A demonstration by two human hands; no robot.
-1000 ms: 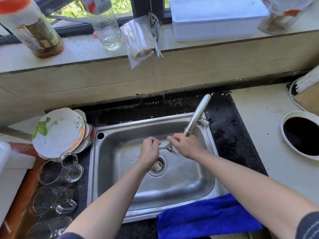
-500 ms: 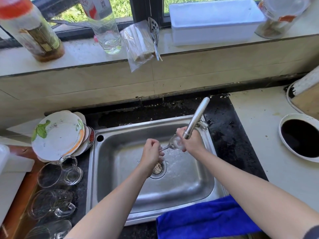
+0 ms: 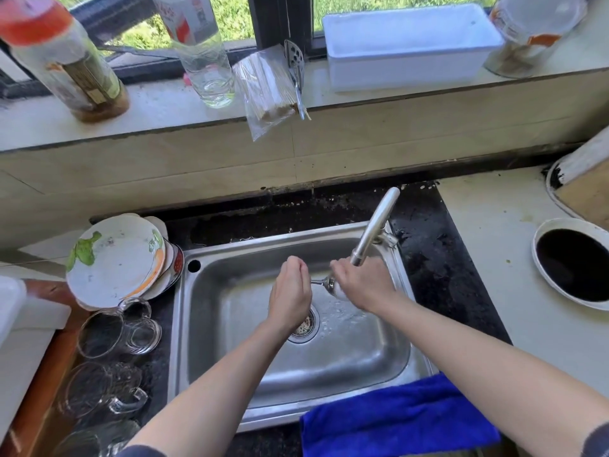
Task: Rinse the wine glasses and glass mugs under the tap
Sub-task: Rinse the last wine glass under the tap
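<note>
Steel sink (image 3: 230, 324) set in dark counter (image 3: 428, 285), tap (image 3: 372, 229) rising from back right corner, spout angled over basin. Wine glass (image 3: 331, 286) held sideways under spout, above drain (image 3: 304, 324). Left hand (image 3: 290, 293) closed round stem and foot end; right hand (image 3: 362, 285) gripping bowl. Glass mugs (image 3: 115, 334) lie on counter along sink's left edge, stacked plates (image 3: 115, 262) behind them. Blue cloth (image 3: 395, 420) draped over sink's front right corner.

Blue cloth (image 3: 395, 420); white plate (image 3: 115, 258), green-orange pattern; steel-grey sink (image 3: 329, 357).
</note>
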